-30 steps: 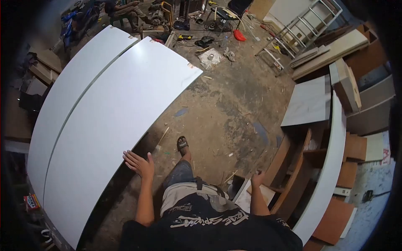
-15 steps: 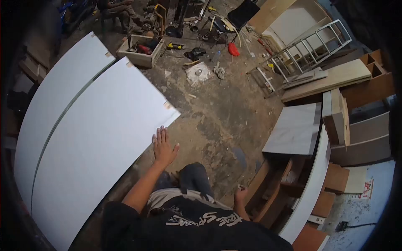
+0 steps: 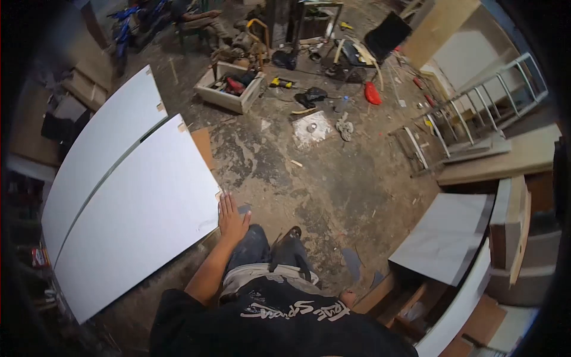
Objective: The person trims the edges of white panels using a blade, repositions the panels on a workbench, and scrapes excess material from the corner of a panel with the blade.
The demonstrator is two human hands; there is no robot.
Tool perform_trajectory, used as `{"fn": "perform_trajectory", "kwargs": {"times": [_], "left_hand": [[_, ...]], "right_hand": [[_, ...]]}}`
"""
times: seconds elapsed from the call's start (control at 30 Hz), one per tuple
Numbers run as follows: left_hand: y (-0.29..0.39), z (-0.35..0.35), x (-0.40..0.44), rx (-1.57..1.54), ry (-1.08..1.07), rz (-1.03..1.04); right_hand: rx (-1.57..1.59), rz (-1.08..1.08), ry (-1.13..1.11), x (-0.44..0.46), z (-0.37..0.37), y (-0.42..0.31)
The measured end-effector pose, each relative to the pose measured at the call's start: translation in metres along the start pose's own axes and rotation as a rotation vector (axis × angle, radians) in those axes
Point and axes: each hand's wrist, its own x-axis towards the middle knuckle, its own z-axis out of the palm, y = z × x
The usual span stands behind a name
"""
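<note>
My left hand [image 3: 232, 216] lies flat with fingers stretched out at the right-hand end of a large white panel [image 3: 143, 214], touching its near corner. Beyond a narrow dark gap, a second white panel [image 3: 107, 140] lies alongside the first. Small light brown patches show at the end corners of both panels. Low by my right side is my right hand [image 3: 347, 297], its fingers curled closed. Whatever it may hold is hidden. Beside it stands a cabinet carcass [image 3: 410, 306] with brown inner dividers.
On the floor ahead are a box of tools [image 3: 229, 98], a yellow power tool [image 3: 282, 83], a red bag [image 3: 372, 93] and a stained white board [image 3: 311, 128]. A metal ladder [image 3: 476, 113] leans over boards at right. A person's arm [image 3: 199, 16] shows at the back.
My left hand has shifted from the near long edge to the end corner of the white panel. My view has turned, and one of my feet now shows. My right hand stays low.
</note>
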Motion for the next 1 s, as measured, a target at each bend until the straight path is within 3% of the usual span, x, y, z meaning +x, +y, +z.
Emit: {"fn": "perform_trajectory", "kwargs": {"times": [0.13,0.2,0.3,0.4,0.5,0.7,0.8,0.9,1.0], "left_hand": [[-0.001,0.005,0.026,0.04,0.09,-0.126],[-0.007,0.001,0.045,0.057,0.172,-0.17],[-0.015,-0.01,0.076,0.068,0.144,-0.259],[-0.024,-0.019,0.105,0.055,0.167,-0.307],[-0.037,-0.028,0.135,0.078,0.173,-0.34],[-0.072,-0.042,0.198,0.073,0.158,-0.423],[-0.091,-0.055,0.232,0.011,0.186,-0.436],[-0.117,-0.059,0.268,-0.034,0.262,-0.432],[-0.143,-0.073,0.3,-0.042,0.327,-0.456]], "right_hand": [[0.054,-0.104,-0.005,0.066,-0.05,-0.11],[0.219,0.008,0.051,0.084,-0.067,-0.192],[0.296,-0.414,-0.009,0.163,-0.049,-0.238],[0.354,-0.388,-0.085,0.133,-0.062,-0.347],[0.463,-0.484,-0.184,0.138,-0.036,-0.401],[0.073,-0.62,-0.19,0.137,-0.011,-0.502],[0.111,-0.741,-0.202,0.174,0.0,-0.534],[0.083,-0.565,-0.231,0.12,-0.008,-0.597],[-0.023,-0.648,-0.223,0.103,0.003,-0.64]]}}
